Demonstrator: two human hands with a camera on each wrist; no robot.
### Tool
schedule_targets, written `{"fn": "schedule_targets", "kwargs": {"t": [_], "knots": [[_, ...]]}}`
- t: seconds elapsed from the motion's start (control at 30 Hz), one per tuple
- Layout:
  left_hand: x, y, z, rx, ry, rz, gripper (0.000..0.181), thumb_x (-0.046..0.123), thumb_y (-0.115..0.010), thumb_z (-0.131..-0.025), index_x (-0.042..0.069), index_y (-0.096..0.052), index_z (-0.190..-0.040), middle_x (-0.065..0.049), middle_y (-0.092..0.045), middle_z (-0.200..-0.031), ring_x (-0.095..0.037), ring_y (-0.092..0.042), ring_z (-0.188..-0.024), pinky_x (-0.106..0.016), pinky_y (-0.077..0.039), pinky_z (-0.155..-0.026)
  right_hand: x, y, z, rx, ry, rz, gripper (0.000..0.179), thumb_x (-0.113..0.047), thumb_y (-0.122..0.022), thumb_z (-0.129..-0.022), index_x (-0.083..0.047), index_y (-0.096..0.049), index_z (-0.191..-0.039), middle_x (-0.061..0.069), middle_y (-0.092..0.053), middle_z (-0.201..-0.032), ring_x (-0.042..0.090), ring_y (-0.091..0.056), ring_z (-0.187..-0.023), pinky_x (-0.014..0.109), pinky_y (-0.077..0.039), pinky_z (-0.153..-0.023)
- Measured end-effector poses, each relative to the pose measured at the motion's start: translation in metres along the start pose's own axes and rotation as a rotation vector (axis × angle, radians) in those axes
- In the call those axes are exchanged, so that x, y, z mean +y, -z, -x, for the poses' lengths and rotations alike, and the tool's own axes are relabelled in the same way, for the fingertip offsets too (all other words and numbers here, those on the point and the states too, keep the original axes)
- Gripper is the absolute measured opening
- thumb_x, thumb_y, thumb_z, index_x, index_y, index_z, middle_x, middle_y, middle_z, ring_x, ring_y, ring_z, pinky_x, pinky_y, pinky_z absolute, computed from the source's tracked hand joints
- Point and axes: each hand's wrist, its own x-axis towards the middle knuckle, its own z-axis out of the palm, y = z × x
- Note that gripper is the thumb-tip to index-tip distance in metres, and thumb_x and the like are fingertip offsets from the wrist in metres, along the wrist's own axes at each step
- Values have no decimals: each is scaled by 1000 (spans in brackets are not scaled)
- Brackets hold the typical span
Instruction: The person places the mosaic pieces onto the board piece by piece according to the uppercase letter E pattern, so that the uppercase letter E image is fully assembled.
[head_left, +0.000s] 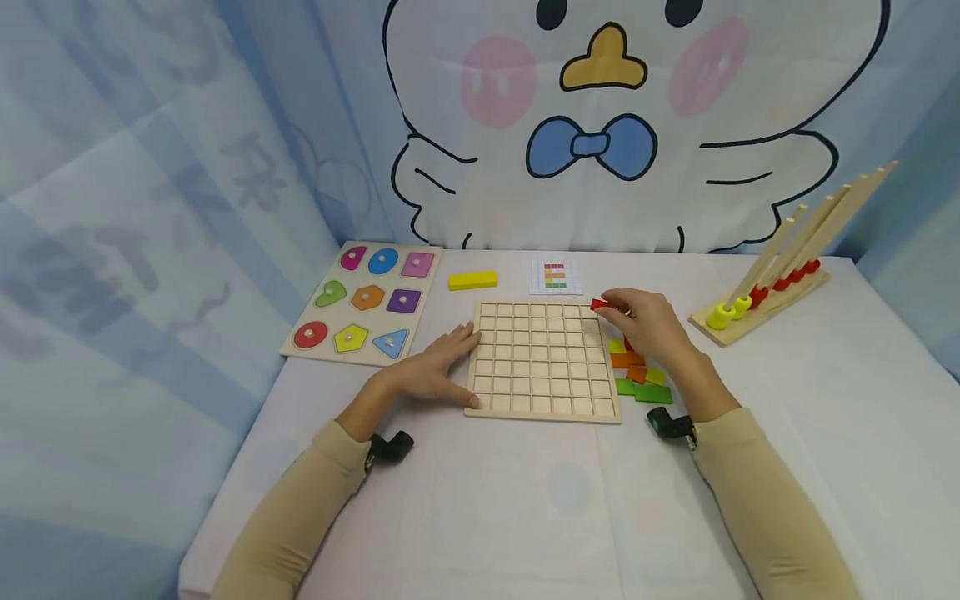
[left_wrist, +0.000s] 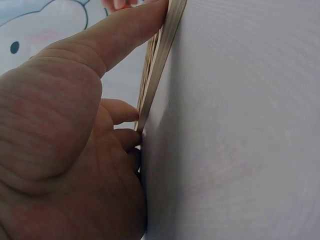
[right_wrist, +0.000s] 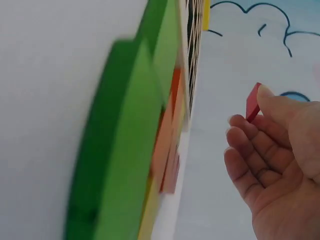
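Note:
A square wooden grid board [head_left: 542, 360] lies on the table between the two hands. My left hand [head_left: 431, 367] rests against its left side, thumb at the near corner and fingers spread along the edge. In the left wrist view the thumb [left_wrist: 125, 32] lies on the board's rim. Thumb and forefinger of my right hand [head_left: 651, 327] pinch a small red tile [head_left: 598, 304] over the board's far right corner. The right wrist view shows that red tile [right_wrist: 253, 102] held up above the table. Beside the board's right edge lie several green tiles [head_left: 652, 392], orange tiles [head_left: 621, 360] and yellow tiles [head_left: 656, 377].
Behind the board lie a yellow block [head_left: 472, 280] and a pattern card [head_left: 556, 277] with coloured squares. A shape puzzle board [head_left: 363, 303] with knobbed pieces is at the back left. At the right stands a wooden peg rack [head_left: 765, 300] with red and yellow beads.

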Motion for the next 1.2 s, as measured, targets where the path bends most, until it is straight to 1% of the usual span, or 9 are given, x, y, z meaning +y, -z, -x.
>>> {"fn": "schedule_targets", "kwargs": {"t": [0.07, 0.17, 0.27, 0.43, 0.6, 0.67, 0.8, 0.93, 1.2], "knots": [[-1, 0, 0, 2, -2, -4, 121, 54, -83, -83, 14, -8, -169, -6, 7, -176, -24, 9, -163, -47, 3, -133, -6, -4, -4, -3, 11, -19, 41, -27, -61, -106, -3, -63, -139, 17, -70, -120, 30, -60, -102, 42, -56, -86], [-3, 0, -1, 2, -4, -4, 121, 54, -83, -83, 14, -8, -169, -6, 7, -176, -24, 9, -163, -47, 3, -133, -16, -8, -9, -7, 52, -31, 36, -25, -62, -106, -3, -66, -134, 17, -71, -119, 31, -61, -103, 44, -55, -90], [-3, -1, -1, 2, -4, -1, 121, 55, -83, -83, 14, -8, -169, -6, 8, -176, -24, 9, -163, -46, 3, -133, -26, -11, -15, -14, 101, -39, 31, -23, -64, -105, -3, -69, -128, 16, -72, -115, 31, -61, -101, 44, -56, -88], [-2, 0, -1, 7, -5, -3, 120, 55, -83, -83, 14, -8, -169, -6, 7, -177, -24, 8, -164, -47, 1, -133, -43, -13, -24, -43, 156, -65, 25, -21, -68, -102, -5, -71, -121, 12, -72, -111, 28, -62, -100, 41, -54, -85], [-2, 0, -1, 5, 0, -2, 120, 54, -83, -83, 14, -9, -169, -6, 6, -177, -24, 8, -164, -47, 2, -133, -56, -16, -34, -80, 200, -85, 21, -22, -68, -102, -8, -72, -117, 8, -72, -107, 26, -62, -99, 39, -52, -82], [-2, -1, -1, 4, 5, -1, 120, 54, -83, -83, 15, -9, -169, -5, 6, -177, -23, 8, -164, -47, 2, -133, -60, -19, -38, -91, 214, -88, 22, -21, -68, -102, -7, -71, -119, 9, -71, -108, 26, -62, -99, 38, -52, -82], [-2, -1, -1, 3, 9, 2, 120, 54, -83, -82, 15, -9, -169, -5, 6, -177, -23, 7, -164, -47, 1, -133, -66, -26, -45, -115, 217, -84, 26, -22, -68, -103, -5, -70, -122, 9, -72, -110, 25, -62, -97, 37, -52, -80], [-2, -1, -1, 3, 4, -2, 120, 55, -83, -83, 15, -9, -169, -5, 5, -177, -23, 7, -164, -47, 1, -133, -69, -33, -50, -149, 191, -94, 27, -25, -68, -103, -5, -71, -122, 9, -72, -110, 25, -61, -94, 36, -51, -78], [-1, -1, -1, 8, 0, -1, 119, 55, -82, -84, 15, -9, -169, -5, 5, -177, -23, 7, -164, -47, 1, -133, -72, -44, -56, -234, 133, -120, 26, -28, -68, -102, -8, -72, -119, 8, -72, -112, 25, -61, -97, 38, -52, -86]]}}
